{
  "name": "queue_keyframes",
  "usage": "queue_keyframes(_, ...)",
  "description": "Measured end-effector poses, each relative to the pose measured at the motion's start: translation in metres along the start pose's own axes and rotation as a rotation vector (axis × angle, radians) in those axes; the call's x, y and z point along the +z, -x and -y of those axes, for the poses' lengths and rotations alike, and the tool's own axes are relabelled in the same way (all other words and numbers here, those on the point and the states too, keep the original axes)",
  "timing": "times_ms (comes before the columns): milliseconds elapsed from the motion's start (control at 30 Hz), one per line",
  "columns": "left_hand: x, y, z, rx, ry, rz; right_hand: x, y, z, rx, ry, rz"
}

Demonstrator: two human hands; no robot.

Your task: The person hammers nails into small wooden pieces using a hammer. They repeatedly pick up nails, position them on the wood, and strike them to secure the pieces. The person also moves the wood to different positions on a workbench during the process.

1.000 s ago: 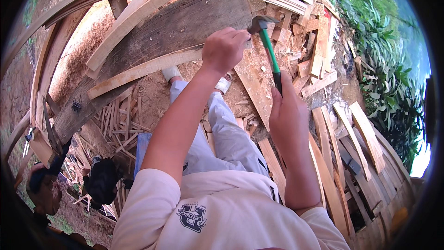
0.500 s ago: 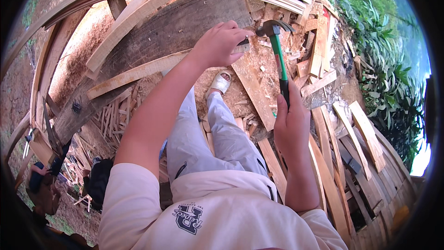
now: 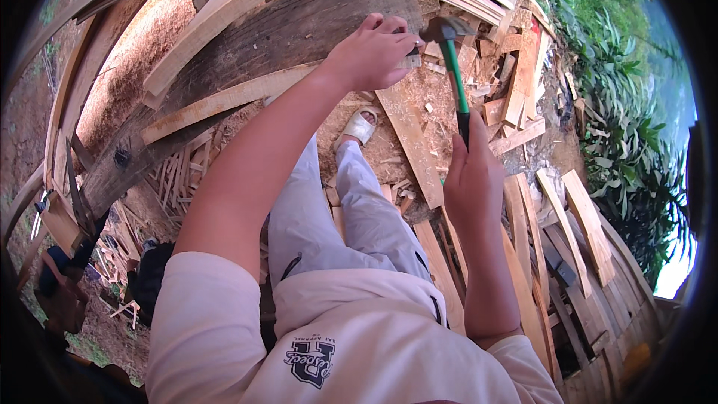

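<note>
One green-handled hammer (image 3: 457, 78) sits right of the frame's upper centre, grasped in your right hand (image 3: 475, 179). Your left hand (image 3: 374, 52) seems to pinch one small dark piece (image 3: 413, 51), mostly hidden, by one weathered plank (image 3: 314, 22). Sawdusty ground (image 3: 385, 152); foliage (image 3: 606, 67) upper right.

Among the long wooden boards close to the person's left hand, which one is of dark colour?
The broad, weathered grey-brown wooden plank, partly covered by the bare left hand; the narrow wooden boards on either side are pale.
</note>
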State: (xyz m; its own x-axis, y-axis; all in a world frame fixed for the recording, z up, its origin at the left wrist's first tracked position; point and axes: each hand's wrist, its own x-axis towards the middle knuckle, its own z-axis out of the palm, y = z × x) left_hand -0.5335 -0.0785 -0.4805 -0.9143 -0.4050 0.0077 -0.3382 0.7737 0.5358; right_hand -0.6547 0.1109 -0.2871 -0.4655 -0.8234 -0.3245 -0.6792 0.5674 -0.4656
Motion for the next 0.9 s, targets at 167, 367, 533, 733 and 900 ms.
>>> queue_keyframes(167,0.004,0.000,-0.002,0.035,0.027,-0.062,-0.003,-0.005,0.010,0.025,0.052,0.011)
queue_keyframes(367,0.000,0.000,-0.004,-0.003,-0.021,-0.012,-0.010,-0.013,0.021,0.168,0.053,0.205)
queue_keyframes(533,0.008,-0.002,0.000,0.022,0.015,-0.080,-0.001,-0.001,0.017,0.102,0.054,0.042)
queue_keyframes(733,-0.002,-0.004,-0.006,0.009,0.075,-0.047,0.007,0.005,0.005,-0.128,0.016,-0.180)
queue_keyframes(900,0.002,0.000,-0.002,0.019,0.039,-0.034,0.002,-0.010,0.011,0.082,0.081,0.146)
